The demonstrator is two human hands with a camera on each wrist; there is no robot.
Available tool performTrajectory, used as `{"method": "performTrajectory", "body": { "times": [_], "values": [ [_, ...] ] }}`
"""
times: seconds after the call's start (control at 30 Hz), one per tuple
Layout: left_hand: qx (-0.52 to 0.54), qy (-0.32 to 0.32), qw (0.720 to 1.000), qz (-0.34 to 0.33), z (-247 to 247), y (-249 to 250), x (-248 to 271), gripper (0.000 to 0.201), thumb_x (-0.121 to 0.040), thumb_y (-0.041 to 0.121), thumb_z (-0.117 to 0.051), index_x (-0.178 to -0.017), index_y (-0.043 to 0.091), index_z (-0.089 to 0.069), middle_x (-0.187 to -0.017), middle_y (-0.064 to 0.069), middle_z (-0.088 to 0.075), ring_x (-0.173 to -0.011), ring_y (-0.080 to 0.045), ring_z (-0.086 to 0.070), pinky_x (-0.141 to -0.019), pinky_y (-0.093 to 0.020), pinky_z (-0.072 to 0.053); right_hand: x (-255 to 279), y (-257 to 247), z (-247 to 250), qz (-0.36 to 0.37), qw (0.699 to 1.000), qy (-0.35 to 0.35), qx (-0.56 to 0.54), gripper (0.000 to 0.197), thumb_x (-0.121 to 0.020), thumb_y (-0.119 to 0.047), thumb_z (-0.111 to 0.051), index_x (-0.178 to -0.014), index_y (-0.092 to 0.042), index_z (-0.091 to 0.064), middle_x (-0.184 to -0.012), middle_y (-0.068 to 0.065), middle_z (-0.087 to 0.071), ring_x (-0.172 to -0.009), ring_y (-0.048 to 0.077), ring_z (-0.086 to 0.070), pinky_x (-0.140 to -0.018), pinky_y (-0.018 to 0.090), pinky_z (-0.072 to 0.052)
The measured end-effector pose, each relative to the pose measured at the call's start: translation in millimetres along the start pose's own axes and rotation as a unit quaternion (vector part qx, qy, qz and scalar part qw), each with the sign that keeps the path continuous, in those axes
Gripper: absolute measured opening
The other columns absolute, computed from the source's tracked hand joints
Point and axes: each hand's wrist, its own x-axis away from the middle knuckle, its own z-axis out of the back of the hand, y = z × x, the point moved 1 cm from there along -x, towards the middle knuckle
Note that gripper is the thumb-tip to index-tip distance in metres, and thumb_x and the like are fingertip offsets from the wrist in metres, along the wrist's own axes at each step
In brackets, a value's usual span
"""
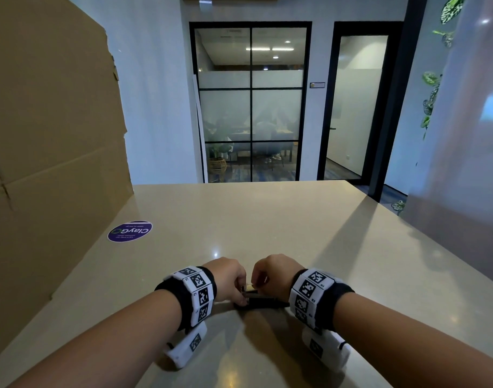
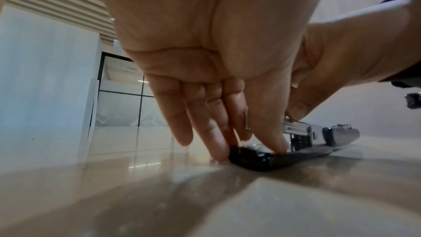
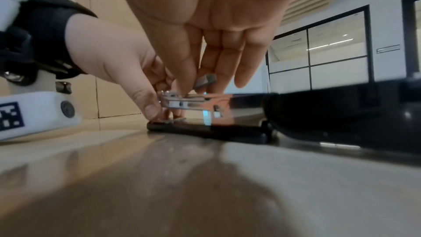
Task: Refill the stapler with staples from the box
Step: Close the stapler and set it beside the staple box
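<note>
A black stapler (image 1: pixel 263 301) lies on the beige table (image 1: pixel 267 219) with its cover (image 3: pixel 341 111) swung back flat and its metal magazine (image 3: pixel 187 103) exposed. My left hand (image 1: pixel 230 278) grips the front of the stapler's base (image 2: pixel 250 156), thumb on top and fingers on the far side. My right hand (image 1: pixel 271 271) pinches a short grey strip of staples (image 3: pixel 206 80) just above the front of the magazine, tilted and a little apart from it. The strip also shows between both hands in the head view (image 1: pixel 249 287). The staple box is in none of the views.
A tall cardboard sheet (image 1: pixel 52 135) stands along the table's left side. A round purple sticker (image 1: pixel 130 231) lies on the table beside it. Beyond the table's far edge are glass partitions (image 1: pixel 250 102) and a door.
</note>
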Motion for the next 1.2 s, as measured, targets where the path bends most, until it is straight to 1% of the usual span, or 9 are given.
{"method": "performTrajectory", "body": {
  "times": [0.2,0.3,0.43,0.67,0.77,0.83,1.0,1.1,1.2],
  "values": [
    [0.005,0.001,1.000,0.006,-1.1,-0.3,-0.8,0.035,-0.073,0.036,-0.078,-0.102,0.018,-0.070,-0.106,-0.001,-0.072,-0.097,-0.022,-0.065,-0.073,-0.027,-0.045,0.2,-6.6,2.2,0.004,0.998,-0.027,0.058,0.025,-0.087,-0.022,-0.060,-0.109,-0.018,-0.070,-0.111,0.007,-0.072,-0.103,0.026,-0.066,-0.088,0.031,-0.052],
    [0.005,0.000,1.000,0.006,-1.6,-0.3,-0.9,0.034,-0.072,0.035,-0.078,-0.101,0.018,-0.071,-0.105,-0.001,-0.072,-0.097,-0.022,-0.065,-0.076,-0.030,-0.047,1.6,-4.5,1.8,0.003,0.998,-0.022,0.053,0.025,-0.086,-0.019,-0.060,-0.108,-0.018,-0.070,-0.110,0.007,-0.073,-0.102,0.026,-0.066,-0.087,0.032,-0.052],
    [0.003,0.001,1.000,0.004,-1.4,-0.5,-1.2,0.033,-0.073,0.036,-0.078,-0.098,0.017,-0.070,-0.104,-0.002,-0.072,-0.096,-0.022,-0.065,-0.074,-0.029,-0.046,1.6,-0.9,0.0,0.000,0.999,-0.017,0.039,0.025,-0.084,-0.015,-0.061,-0.107,-0.017,-0.070,-0.110,0.005,-0.073,-0.102,0.024,-0.066,-0.082,0.026,-0.048],
    [-0.001,0.002,1.000,-0.001,-1.1,-0.4,-1.5,0.035,-0.073,0.036,-0.078,-0.100,0.016,-0.070,-0.105,-0.002,-0.072,-0.096,-0.022,-0.065,-0.074,-0.028,-0.046,-1.5,-2.4,-2.1,-0.011,0.998,-0.034,0.056,0.023,-0.085,-0.021,-0.063,-0.106,-0.018,-0.071,-0.109,0.006,-0.073,-0.101,0.025,-0.066,-0.080,0.027,-0.048],
    [-0.003,0.001,1.000,0.002,-1.3,-0.2,-1.3,0.033,-0.073,0.035,-0.078,-0.100,0.016,-0.071,-0.103,-0.003,-0.072,-0.086,-0.020,-0.062,-0.071,-0.027,-0.045,-3.0,-5.7,-4.2,-0.016,0.997,-0.036,0.059,0.024,-0.083,-0.031,-0.067,-0.103,-0.020,-0.073,-0.104,0.007,-0.075,-0.097,0.026,-0.067,-0.081,0.029,-0.051],
    [-0.001,0.001,1.000,0.005,-1.6,-0.8,-1.4,0.034,-0.073,0.035,-0.078,-0.100,0.016,-0.071,-0.103,-0.003,-0.072,-0.082,-0.017,-0.058,-0.070,-0.027,-0.044,-3.7,-6.0,-5.6,-0.017,0.997,-0.042,0.069,0.025,-0.081,-0.029,-0.068,-0.104,-0.021,-0.073,-0.106,0.006,-0.074,-0.099,0.026,-0.067,-0.085,0.032,-0.053],
    [0.003,0.001,1.000,0.002,-1.1,-0.7,-0.7,0.036,-0.073,0.036,-0.078,-0.102,0.015,-0.070,-0.104,-0.003,-0.072,-0.085,-0.019,-0.060,-0.073,-0.028,-0.046,4.0,10.2,6.7,-0.033,0.994,-0.047,0.096,0.035,-0.081,-0.025,-0.066,-0.116,-0.019,-0.066,-0.120,0.004,-0.067,-0.109,0.025,-0.062,-0.093,0.033,-0.050],
    [0.009,-0.001,1.000,0.005,-2.1,-1.6,-0.4,0.035,-0.073,0.037,-0.078,-0.100,0.016,-0.070,-0.103,-0.003,-0.071,-0.083,-0.016,-0.058,-0.076,-0.030,-0.048,17.3,36.7,22.3,-0.075,0.990,-0.057,0.105,0.048,-0.075,-0.031,-0.073,-0.121,-0.023,-0.060,-0.125,0.001,-0.060,-0.113,0.022,-0.058,-0.095,0.033,-0.048],
    [0.009,-0.004,1.000,0.005,-1.7,-1.0,0.0,0.034,-0.074,0.036,-0.077,-0.101,0.017,-0.070,-0.104,-0.002,-0.071,-0.083,-0.015,-0.058,-0.077,-0.030,-0.048,31.4,66.2,32.2,-0.134,0.976,-0.097,0.143,0.063,-0.069,-0.036,-0.079,-0.126,-0.026,-0.054,-0.128,0.001,-0.055,-0.117,0.023,-0.055,-0.098,0.035,-0.047]
  ]
}}
